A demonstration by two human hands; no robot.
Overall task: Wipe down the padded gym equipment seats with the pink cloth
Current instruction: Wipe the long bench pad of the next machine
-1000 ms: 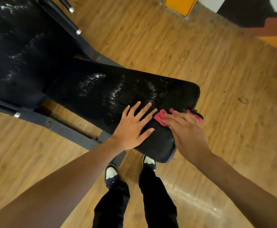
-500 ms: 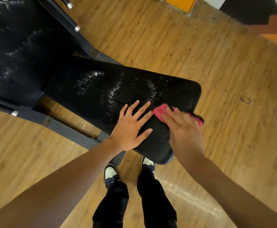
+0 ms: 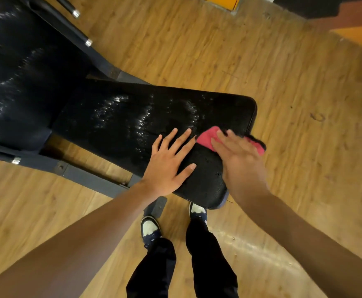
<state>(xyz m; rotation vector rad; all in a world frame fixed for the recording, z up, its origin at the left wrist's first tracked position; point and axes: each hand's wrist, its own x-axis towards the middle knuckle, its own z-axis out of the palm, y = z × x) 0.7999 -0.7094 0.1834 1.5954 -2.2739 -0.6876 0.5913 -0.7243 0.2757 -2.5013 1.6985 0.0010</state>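
A black padded seat [image 3: 132, 121] with wet streaks stretches across the middle of the view. A larger black back pad [image 3: 14, 72] lies at the upper left. My left hand [image 3: 169, 166] rests flat on the seat's near end, fingers spread. Just right of it, my right hand [image 3: 240, 160] presses the pink cloth [image 3: 207, 137] onto the seat near its right edge, fingers straight. The hand covers most of the cloth; a pink corner shows at the seat's edge.
The dark metal frame [image 3: 85, 179] of the bench runs under the seat toward the left. Two chrome-tipped bars [image 3: 83, 38] stick out at the top left. My shoes [image 3: 150, 227] stand on the wooden floor [image 3: 305, 190] below the seat's near end.
My right hand has slid the pink cloth a little farther up the seat's right side. My left hand has stayed flat in the same spot.
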